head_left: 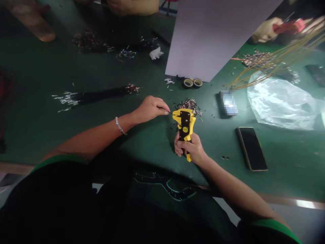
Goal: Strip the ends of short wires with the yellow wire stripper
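Observation:
My left hand (152, 109) pinches a thin black wire (170, 112), whose end lies at the jaws of the wire stripper. The yellow and black wire stripper (186, 122) is gripped by its handles in my right hand (190, 146), jaws pointing left. Just behind the tool lies a pile of cut wire scraps (189, 104), black and copper-coloured. To the left of my left hand, a bundle of black wires (101, 94) rests on the green table, silvery tips at its left end and bare copper at its right. Whether the jaws are closed on the wire I cannot tell.
Two tape rolls (193, 83) lie near a large white sheet (200, 37). On the right are a phone (252, 149), a clear plastic bag (281, 101), a small blurred box (228, 103) and yellow wires (274, 64). Other people's hands (266, 30) are across the table (152, 145).

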A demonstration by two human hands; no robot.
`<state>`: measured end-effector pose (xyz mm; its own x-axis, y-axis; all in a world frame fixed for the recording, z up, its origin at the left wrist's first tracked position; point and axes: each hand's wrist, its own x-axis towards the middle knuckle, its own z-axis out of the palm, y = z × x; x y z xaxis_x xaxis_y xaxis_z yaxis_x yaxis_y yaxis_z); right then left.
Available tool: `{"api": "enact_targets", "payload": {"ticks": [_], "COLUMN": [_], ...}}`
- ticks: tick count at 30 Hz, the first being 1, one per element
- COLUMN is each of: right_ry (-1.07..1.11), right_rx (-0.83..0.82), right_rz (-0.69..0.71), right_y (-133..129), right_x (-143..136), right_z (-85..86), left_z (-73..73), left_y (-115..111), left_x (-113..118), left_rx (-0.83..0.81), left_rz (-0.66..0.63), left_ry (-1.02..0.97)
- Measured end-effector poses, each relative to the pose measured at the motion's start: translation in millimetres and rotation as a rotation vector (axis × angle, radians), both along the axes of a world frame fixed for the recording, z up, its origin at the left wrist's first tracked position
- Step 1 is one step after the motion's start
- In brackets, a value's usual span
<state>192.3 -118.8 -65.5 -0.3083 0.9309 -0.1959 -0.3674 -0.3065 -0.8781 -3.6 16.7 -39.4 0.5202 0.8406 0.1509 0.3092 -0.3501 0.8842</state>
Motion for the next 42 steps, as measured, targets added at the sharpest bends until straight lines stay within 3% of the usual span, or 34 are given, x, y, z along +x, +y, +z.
{"api": "enact_targets", "payload": {"ticks": [22,42], "right_ry": [0.096,0.083], "right_rx": [0.069,0.097], "right_rz": [0.187,0.208], "right_y": [1.6,-1.2], "right_x": [16.2,13.9], "right_z": [6.5,4.2], "left_z": [10.8,13.2], "left_y": [-14.4,-18.1], "left_x": [0.3,1.0], "left_rx": [-0.076,-0.110], "left_rz": [-0.007,-0.074], "left_ry": [-0.173,-0.213]}}
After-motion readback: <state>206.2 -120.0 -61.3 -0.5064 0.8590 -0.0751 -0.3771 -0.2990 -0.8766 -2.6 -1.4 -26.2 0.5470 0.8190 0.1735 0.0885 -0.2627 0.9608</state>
